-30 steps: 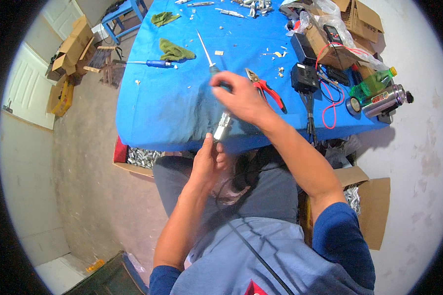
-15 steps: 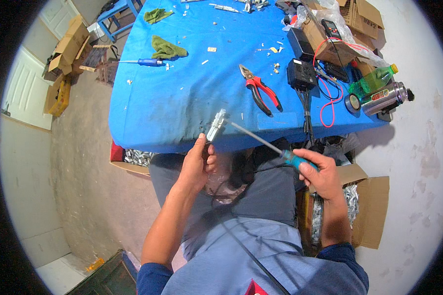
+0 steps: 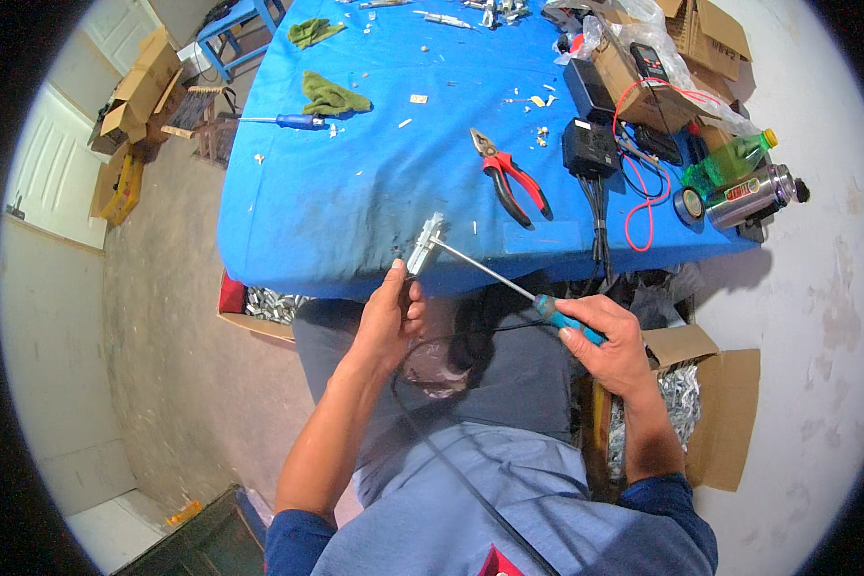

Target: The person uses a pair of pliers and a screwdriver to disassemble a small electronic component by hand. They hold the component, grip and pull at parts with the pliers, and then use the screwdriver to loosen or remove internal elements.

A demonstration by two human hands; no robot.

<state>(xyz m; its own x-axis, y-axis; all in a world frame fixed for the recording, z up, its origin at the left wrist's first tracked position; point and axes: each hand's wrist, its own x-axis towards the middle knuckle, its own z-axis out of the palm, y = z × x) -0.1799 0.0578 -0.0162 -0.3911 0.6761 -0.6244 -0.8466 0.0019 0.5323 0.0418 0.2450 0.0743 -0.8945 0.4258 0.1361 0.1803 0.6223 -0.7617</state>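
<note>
The left hand [image 3: 386,317] had its grip closed around a small metal fitting [image 3: 424,245], held just off the blue tabletop's [image 3: 355,192] near edge. The right hand [image 3: 616,348] was wrapped tight on a screwdriver [image 3: 509,284], its tip touching the fitting.

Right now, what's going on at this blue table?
A seated person is working on a small metal part, held up in the left hand at the near edge of the blue table. The right hand grips a blue-handled screwdriver whose shaft reaches across to the part, tip against it. On the table lie red-handled pliers, a second screwdriver, green rags, a black box with cables and scattered small bits.
</note>
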